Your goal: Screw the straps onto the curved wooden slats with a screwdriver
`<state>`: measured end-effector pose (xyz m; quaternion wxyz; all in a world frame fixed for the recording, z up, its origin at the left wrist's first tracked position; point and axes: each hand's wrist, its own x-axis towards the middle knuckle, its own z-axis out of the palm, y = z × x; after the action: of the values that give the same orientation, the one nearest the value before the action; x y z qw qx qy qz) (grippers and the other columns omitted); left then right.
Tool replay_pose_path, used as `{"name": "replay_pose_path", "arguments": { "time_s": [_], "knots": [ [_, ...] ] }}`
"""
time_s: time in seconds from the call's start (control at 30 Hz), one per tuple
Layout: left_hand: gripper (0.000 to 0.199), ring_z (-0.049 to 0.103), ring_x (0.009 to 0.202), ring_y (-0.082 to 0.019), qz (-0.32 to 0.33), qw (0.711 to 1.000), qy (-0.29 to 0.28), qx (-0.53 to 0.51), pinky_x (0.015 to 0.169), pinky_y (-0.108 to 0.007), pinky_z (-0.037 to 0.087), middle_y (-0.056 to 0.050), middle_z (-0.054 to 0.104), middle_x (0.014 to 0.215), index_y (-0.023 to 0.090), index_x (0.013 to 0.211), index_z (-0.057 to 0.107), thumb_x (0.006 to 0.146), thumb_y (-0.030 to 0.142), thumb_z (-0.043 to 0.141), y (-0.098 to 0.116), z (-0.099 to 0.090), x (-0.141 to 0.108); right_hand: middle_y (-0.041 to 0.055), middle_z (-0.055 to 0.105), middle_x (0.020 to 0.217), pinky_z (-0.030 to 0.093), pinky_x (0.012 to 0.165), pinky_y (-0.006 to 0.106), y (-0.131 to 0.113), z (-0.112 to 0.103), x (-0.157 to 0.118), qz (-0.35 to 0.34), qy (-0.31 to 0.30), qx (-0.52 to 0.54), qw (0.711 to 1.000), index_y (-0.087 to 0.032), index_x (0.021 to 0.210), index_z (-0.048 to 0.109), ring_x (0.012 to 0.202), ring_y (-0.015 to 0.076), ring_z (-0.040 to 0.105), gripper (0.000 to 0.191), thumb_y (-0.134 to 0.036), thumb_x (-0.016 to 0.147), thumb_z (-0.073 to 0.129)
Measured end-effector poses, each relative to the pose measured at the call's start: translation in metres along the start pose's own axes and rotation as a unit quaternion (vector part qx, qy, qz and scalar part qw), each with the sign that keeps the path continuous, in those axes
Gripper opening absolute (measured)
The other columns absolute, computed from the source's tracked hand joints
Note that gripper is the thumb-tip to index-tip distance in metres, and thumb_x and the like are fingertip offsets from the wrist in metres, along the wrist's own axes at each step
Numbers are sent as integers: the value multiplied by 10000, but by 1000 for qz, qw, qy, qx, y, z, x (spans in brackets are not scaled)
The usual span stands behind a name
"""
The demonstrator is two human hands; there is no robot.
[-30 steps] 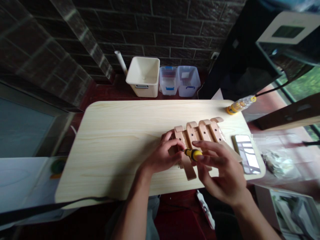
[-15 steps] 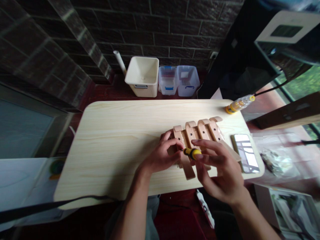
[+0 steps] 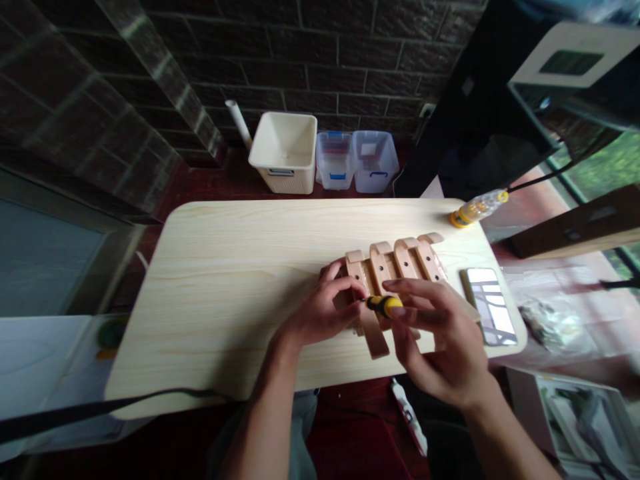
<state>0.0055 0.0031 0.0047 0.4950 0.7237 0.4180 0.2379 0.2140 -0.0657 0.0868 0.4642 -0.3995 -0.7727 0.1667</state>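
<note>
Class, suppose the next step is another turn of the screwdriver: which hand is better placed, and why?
Probably the right hand: its fingers are at the yellow handle of the screwdriver. The left hand is by the tip, at the wooden piece.

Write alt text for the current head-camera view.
A right hand grips a yellow-and-black screwdriver, its tip at the left hand's fingertips, over a curved-slat, light-wood assembly on a pale wooden table. A glass-screened phone lies right.
</note>
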Motion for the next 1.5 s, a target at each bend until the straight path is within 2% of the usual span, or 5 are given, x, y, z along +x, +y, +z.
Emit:
{"name": "replay_pose_path", "arguments": {
  "time_s": [0.57, 0.83, 1.0, 1.13, 1.5],
  "knots": [
    [218, 570, 1397, -322, 7, 1000, 5, 5, 1262, -475, 441, -82, 643, 1322, 282, 1123, 775, 936, 370, 705, 3, 0, 0, 126, 704, 1360, 699, 850, 373, 9, -1, -7, 26, -3, 46, 999, -264, 1202, 626, 1223, 267, 763, 389, 5, 929, 689],
    [360, 429, 1567, -352, 31, 999, 35, -4, 1333, -525, 324, -129, 562, 1509, 239, 1246, 733, 950, 441, 701, 3, 3, 1, 99, 751, 1287, 639, 1036, 392, 8, -13, 7, 34, -41, 14, 998, -270, 1232, 670, 1261, 247, 734, 294, -79, 1008, 668],
    [469, 372, 1632, -325, 45, 991, 124, 11, 1356, -518, 294, -155, 486, 1645, 230, 1287, 694, 1029, 608, 590, -6, 14, -15, 109, 753, 1276, 673, 935, 362, 9, -17, 8, 37, -49, 36, 997, -261, 1257, 704, 1214, 249, 746, 220, -187, 1060, 643],
    [370, 504, 1550, -284, 32, 968, 247, 22, 1270, -495, 443, -162, 573, 1550, 230, 1244, 689, 1075, 532, 558, -9, 33, -38, 110, 757, 1262, 671, 858, 337, 11, -20, 8, 47, -59, 62, 995, -243, 1266, 703, 1040, 211, 773, 204, -228, 1082, 616],
    [311, 676, 1355, -257, 132, 941, 312, 16, 1141, -433, 579, -119, 701, 1418, 248, 1344, 668, 1050, 350, 665, 74, 37, -48, 88, 788, 1213, 631, 748, 284, 10, -27, 13, 93, -90, 128, 983, -227, 1270, 681, 867, 164, 763, 237, -273, 1038, 691]
  ]
}}
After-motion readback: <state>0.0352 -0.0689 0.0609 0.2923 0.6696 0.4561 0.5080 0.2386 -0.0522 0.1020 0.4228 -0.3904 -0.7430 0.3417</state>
